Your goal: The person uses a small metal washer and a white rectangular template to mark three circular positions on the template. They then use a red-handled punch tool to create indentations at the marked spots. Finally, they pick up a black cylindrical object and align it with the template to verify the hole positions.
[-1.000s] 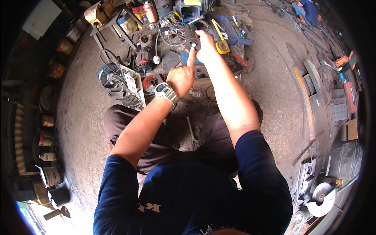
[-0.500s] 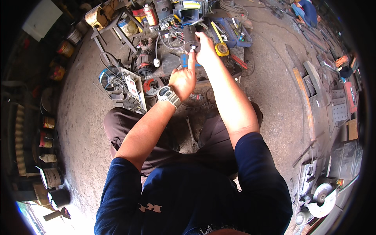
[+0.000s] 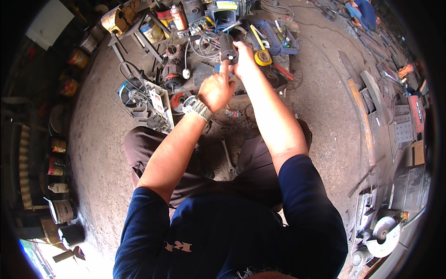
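Note:
My right hand (image 3: 244, 61) grips a dark cylindrical casing (image 3: 228, 44) from its right side, above the cluttered low bench. The casing's round near end faces me, with a white spot and dark openings in it. My left hand (image 3: 217, 89) points with its index finger at the lower edge of that end and seems to touch it. Its other fingers are partly curled and hold nothing. To the left of the casing lies a reddish-and-black motor part (image 3: 172, 76) with a cable and white plug (image 3: 186, 73) beside it.
A yellow tape measure (image 3: 263, 57) and a blue tool tray (image 3: 289, 43) lie right of my hands, near red-handled pliers (image 3: 283, 71). A spray can (image 3: 177, 17) stands behind. A wrench (image 3: 227, 156) lies on the floor between my legs. Another person (image 3: 364, 15) is far right.
The casing has tilted and shifted slightly down and right in my right hand. My left hand has turned, its back now more toward me, with the index finger lower on the casing's end.

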### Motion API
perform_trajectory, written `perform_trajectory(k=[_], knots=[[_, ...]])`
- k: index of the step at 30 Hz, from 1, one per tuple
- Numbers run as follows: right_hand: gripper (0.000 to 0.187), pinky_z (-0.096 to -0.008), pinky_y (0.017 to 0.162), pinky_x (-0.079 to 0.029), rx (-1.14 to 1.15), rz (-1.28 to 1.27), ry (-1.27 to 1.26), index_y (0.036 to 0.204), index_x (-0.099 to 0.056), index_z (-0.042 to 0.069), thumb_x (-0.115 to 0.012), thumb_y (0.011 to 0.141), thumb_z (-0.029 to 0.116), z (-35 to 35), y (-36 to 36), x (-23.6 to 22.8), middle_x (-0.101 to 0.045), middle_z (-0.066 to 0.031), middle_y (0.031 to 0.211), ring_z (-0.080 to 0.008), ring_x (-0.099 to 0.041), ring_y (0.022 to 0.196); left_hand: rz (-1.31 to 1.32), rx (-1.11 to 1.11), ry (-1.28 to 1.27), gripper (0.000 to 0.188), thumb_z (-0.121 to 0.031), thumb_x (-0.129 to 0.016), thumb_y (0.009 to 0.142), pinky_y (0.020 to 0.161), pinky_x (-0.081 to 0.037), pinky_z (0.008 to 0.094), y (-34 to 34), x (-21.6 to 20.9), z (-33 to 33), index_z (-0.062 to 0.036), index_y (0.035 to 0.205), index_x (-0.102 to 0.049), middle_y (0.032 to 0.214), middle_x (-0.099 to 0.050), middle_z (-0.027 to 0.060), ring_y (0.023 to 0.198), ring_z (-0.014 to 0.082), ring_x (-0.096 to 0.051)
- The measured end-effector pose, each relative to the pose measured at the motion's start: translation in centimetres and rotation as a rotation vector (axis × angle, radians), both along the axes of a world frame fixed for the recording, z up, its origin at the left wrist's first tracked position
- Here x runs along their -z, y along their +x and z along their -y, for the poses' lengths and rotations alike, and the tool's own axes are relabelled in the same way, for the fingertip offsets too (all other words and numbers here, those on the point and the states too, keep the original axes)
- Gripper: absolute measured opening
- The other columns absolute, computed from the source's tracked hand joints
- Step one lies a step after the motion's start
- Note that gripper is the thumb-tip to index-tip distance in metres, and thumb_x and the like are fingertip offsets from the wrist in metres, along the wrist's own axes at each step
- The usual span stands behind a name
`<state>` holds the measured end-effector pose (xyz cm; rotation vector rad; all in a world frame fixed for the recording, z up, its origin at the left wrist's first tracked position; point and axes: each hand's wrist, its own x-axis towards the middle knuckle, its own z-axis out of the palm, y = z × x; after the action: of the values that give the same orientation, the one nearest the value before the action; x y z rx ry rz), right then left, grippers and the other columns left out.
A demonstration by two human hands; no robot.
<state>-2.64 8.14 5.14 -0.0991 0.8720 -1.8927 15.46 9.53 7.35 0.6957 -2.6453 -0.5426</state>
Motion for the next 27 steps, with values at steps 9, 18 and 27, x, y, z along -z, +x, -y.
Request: perform_trajectory(k=[9, 18, 27], knots=[[0.024, -0.0557, 0.079, -0.053, 0.008, -0.034, 0.073, 0.116, -0.062, 0.012, -0.053, 0.104, 0.032, 0.1, 0.5, 0.2, -0.068, -0.0105, 0.106, -0.0282, -0.067, 0.095, -0.094, 0.153, 0.178, 0.055, -0.018, -0.075, 0.088, 0.072, -0.057, 0.046, 0.7, -0.3, 2.3, 0.0012, 0.136, -0.055, 0.089, -0.076, 0.018, 0.081, 0.0354, -0.075], [0.03, -0.0516, 0.081, -0.056, -0.021, 0.094, 0.101, 0.122, -0.056, 0.005, -0.049, 0.108, 0.031, 0.0, 0.2, 0.7, -0.069, -0.0179, 0.112, -0.032, -0.068, 0.098, -0.001, 0.124, 0.281, 0.042, -0.024, -0.075, 0.09, 0.069, -0.056, 0.0468, 7.5, 9.4, 0.2, -0.0029, 0.124, -0.064, 0.087, -0.076, 0.017, 0.08, 0.0363, -0.074], [0.028, -0.0565, 0.089, -0.053, -0.089, 0.069, 0.066, 0.124, -0.054, 0.008, -0.051, 0.107, 0.031, 0.5, -0.4, 1.0, -0.067, -0.0152, 0.121, -0.0321, -0.067, 0.108, 0.3, 0.101, 0.302, 0.042, -0.025, -0.073, 0.089, 0.089, -0.057, 0.0543, 13.9, 22.0, -2.2, -0.0016, 0.121, -0.061, 0.106, -0.074, 0.0273, 0.103, 0.0482, -0.07]])
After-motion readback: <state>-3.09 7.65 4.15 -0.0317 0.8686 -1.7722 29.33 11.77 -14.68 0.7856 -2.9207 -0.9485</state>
